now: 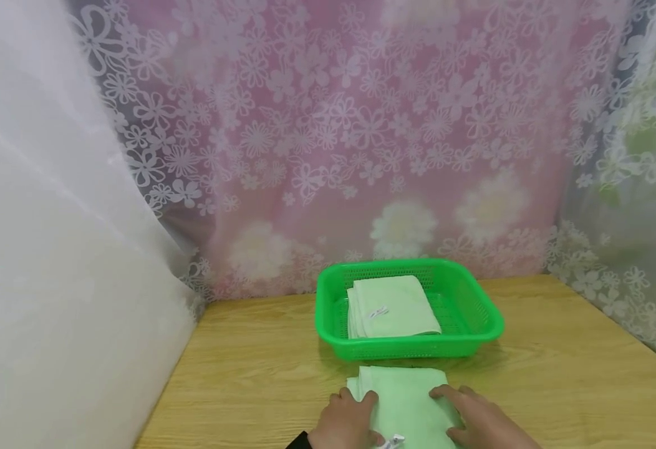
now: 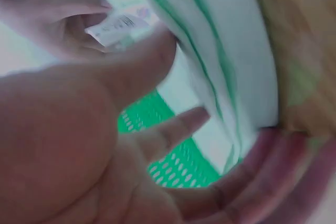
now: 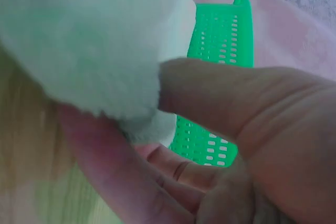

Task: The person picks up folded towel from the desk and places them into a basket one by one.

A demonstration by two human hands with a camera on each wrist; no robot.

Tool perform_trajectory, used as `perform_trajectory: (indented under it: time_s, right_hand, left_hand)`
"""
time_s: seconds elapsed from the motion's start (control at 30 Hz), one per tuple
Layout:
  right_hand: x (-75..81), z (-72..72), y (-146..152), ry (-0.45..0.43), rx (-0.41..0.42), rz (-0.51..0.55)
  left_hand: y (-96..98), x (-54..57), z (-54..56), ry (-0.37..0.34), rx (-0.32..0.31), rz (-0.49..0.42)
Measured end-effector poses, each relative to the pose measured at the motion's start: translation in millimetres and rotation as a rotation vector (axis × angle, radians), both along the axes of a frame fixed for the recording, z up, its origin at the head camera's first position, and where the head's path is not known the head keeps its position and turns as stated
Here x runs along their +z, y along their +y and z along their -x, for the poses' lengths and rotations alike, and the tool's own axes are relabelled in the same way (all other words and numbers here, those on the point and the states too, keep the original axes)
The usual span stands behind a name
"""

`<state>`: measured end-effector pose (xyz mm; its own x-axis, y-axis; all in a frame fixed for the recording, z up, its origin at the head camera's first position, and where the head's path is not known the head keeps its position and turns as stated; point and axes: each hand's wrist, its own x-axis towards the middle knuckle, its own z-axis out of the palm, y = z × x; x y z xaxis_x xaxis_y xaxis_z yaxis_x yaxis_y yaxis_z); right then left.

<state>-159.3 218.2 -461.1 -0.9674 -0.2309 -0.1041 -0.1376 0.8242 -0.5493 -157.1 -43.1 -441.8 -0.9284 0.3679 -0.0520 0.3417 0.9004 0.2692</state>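
A pale green folded towel (image 1: 409, 399) lies in front of the basket, with a small white tag (image 1: 392, 442) near its lower left. At its left side my left hand (image 1: 343, 419) holds the folded layers (image 2: 247, 61), thumb on one face and fingertips around the edge. My right hand (image 1: 482, 419) grips the opposite edge; in the right wrist view the thumb presses the fluffy cloth (image 3: 94, 51) and fingers reach beneath it. Another folded pale green towel (image 1: 398, 305), also tagged, rests in the left part of the green basket (image 1: 412, 347).
The basket has perforated walls and stands on a wood-grain table (image 1: 249, 368), close to the back. Behind it hangs a pink floral curtain (image 1: 328, 156). A white sheet (image 1: 64, 249) borders the left side, and a floral sheet (image 1: 631, 218) borders the right.
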Motion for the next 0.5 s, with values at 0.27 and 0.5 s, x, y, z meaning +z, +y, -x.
perform_trajectory:
  time_s: [0.27,0.5]
  right_hand:
    - [-60.7,23.4,33,0.107,0.164,-0.041]
    - [-32.2,11.5,28,0.198,0.202,-0.054]
  left_hand:
    - [-2.4,-52.1,46.0,-0.086,-0.249,-0.116]
    - [0.6,-28.2,42.1,-0.015,-0.315,-0.106]
